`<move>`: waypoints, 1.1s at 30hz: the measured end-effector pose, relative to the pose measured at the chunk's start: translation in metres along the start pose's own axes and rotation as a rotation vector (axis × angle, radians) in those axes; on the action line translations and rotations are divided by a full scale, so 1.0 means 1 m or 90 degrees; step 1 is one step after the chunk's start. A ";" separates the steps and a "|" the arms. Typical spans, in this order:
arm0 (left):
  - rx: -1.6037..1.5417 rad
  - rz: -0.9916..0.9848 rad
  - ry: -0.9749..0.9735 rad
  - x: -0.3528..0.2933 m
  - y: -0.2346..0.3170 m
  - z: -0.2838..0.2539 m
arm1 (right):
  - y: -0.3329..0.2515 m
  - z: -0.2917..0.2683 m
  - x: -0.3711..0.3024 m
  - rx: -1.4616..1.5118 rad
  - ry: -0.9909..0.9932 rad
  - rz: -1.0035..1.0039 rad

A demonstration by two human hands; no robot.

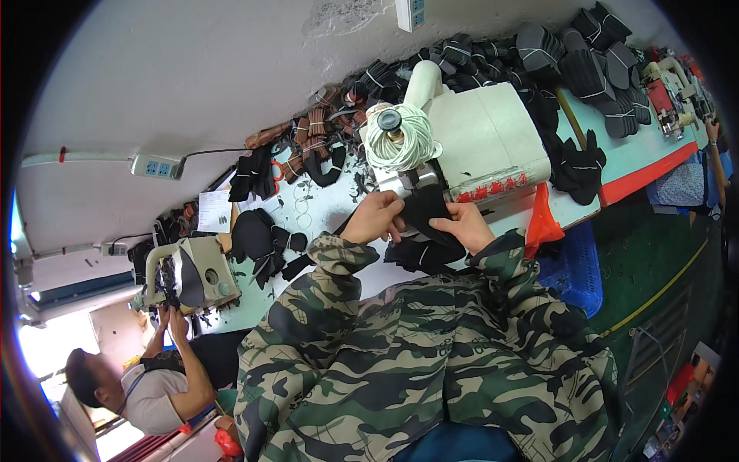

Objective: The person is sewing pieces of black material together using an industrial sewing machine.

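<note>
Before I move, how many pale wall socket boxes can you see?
3: one socket box at the picture's top edge, a second socket box on the left, and a third socket box lower and farther left. More may be hidden.

Left hand (pixel 373 219): grips a black fabric piece (pixel 426 209) by its left side, fingers curled.
Right hand (pixel 468 228): pinches the same piece, thumb on top.
Cream machine (pixel 493 127): just beyond the hands (a coil of pale cord (pixel 416 142) rings its knob (pixel 389 120)).
Blue basket (pixel 573 271): beside the white table (pixel 327 206), right.
</note>
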State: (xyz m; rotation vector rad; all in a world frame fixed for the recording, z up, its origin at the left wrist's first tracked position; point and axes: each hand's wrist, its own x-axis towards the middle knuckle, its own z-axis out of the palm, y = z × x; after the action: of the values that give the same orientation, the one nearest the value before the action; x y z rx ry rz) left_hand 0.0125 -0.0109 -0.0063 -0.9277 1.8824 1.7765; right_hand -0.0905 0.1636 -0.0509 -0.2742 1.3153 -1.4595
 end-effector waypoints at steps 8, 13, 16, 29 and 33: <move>0.491 0.184 0.336 0.010 0.003 0.014 | 0.008 0.004 0.010 -0.016 0.050 -0.027; 0.477 0.159 0.317 0.006 0.008 0.012 | 0.008 0.006 0.011 -0.003 0.045 -0.014; 0.478 0.182 0.310 0.005 0.002 0.012 | 0.001 0.006 0.006 0.024 0.037 -0.003; 0.470 0.194 0.322 0.006 0.006 0.015 | 0.004 0.010 0.008 0.054 0.053 -0.042; 0.485 0.171 0.302 0.011 0.011 0.008 | 0.006 0.005 0.004 0.046 0.056 -0.021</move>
State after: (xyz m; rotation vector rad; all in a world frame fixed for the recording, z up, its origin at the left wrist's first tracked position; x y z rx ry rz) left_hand -0.0041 -0.0060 -0.0072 -0.8530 2.7836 0.8128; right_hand -0.0857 0.1588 -0.0558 -0.1873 1.3315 -1.5586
